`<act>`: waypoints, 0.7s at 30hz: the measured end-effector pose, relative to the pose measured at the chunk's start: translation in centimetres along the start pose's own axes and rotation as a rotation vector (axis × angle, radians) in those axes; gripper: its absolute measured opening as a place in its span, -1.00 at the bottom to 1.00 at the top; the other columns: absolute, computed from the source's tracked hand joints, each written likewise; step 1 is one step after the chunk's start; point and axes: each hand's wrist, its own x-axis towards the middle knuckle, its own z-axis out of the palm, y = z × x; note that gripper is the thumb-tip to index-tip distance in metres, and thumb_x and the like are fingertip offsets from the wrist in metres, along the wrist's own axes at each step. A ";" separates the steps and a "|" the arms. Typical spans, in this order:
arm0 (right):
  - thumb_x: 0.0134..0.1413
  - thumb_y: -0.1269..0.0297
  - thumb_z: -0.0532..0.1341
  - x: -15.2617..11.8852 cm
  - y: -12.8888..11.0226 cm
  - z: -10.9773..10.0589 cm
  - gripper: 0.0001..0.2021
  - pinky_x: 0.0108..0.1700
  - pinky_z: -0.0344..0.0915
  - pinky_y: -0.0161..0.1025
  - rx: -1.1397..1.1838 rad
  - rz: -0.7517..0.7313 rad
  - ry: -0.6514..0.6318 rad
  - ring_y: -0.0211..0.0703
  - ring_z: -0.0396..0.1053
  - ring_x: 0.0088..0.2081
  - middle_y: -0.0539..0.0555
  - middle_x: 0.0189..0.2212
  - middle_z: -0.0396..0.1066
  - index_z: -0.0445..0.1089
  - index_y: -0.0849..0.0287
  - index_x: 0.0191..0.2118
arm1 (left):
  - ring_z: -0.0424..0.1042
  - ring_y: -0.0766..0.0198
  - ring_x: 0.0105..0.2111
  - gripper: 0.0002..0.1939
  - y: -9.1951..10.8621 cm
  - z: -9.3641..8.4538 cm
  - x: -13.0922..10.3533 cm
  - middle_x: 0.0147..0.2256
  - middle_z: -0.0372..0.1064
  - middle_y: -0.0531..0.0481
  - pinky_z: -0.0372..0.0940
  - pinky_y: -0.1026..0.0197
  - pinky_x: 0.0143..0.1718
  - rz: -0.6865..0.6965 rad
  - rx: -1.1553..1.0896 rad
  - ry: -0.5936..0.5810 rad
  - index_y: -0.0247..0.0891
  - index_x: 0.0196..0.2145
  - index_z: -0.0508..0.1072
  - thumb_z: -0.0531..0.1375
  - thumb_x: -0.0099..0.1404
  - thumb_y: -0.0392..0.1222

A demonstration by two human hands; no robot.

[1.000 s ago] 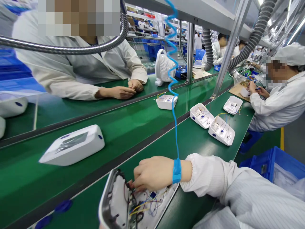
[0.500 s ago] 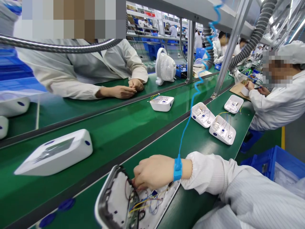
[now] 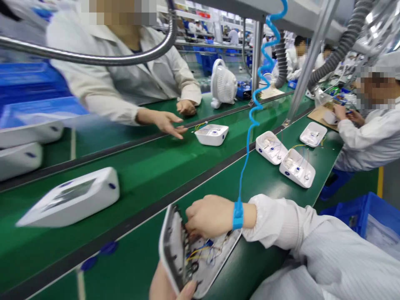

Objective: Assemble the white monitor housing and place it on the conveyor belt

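An opened white device housing (image 3: 175, 250) with coloured wires (image 3: 200, 254) inside stands tilted at the near edge of the green bench. My left hand (image 3: 165, 287) grips its lower edge from below, thumb over the rim. My right hand (image 3: 209, 216), wearing a blue wrist strap (image 3: 238, 214) on a coiled blue cord (image 3: 254, 108), has its fingers pressed into the wiring inside the housing. The fingertips are hidden among the parts.
A closed white device (image 3: 71, 196) rides the green conveyor belt (image 3: 150, 166); an open shell (image 3: 211, 134) lies farther along, where a co-worker's hand (image 3: 168, 123) reaches. Three open shells (image 3: 296, 166) sit on my bench to the right. A white fan (image 3: 223, 85), hoses and a blue bin (image 3: 368, 216) surround.
The housing has been tipped up more steeply and my left hand now shows under it. The co-worker's hand across the belt has stretched toward the open shell. The view shifted right.
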 end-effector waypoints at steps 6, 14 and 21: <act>0.26 0.29 0.17 -0.2 -0.4 1.7 -0.77 -0.32 0.17 -0.16 0.024 0.014 0.132 -0.05 0.40 -0.23 0.13 -0.29 0.49 0.54 0.22 -0.33 | 0.21 -0.25 0.25 -0.15 5.3 1.6 1.2 0.26 0.18 -0.24 0.13 -0.28 0.27 0.140 -0.184 -0.076 -0.16 0.32 0.16 0.22 0.21 0.29; 0.33 0.28 0.17 -2.0 -0.4 0.9 -0.77 -0.11 0.24 -0.19 0.254 0.122 0.194 -0.11 0.38 -0.19 0.16 -0.24 0.53 0.54 0.26 -0.26 | 0.17 -0.18 0.28 0.04 7.0 1.9 2.0 0.29 0.08 -0.27 0.20 -0.17 0.27 0.125 -0.364 -0.111 -0.14 0.40 -0.09 0.26 0.17 0.35; -0.11 -0.01 0.46 -4.1 -2.4 -1.1 -0.56 -0.31 0.23 -0.28 0.554 0.147 -0.003 -0.18 0.37 -0.35 0.05 -0.35 0.49 0.49 0.25 -0.22 | 0.10 -0.26 0.29 0.12 6.5 1.8 1.6 0.30 0.01 -0.33 0.06 -0.27 0.32 0.039 -0.423 -0.156 -0.17 0.40 -0.12 0.33 0.11 0.33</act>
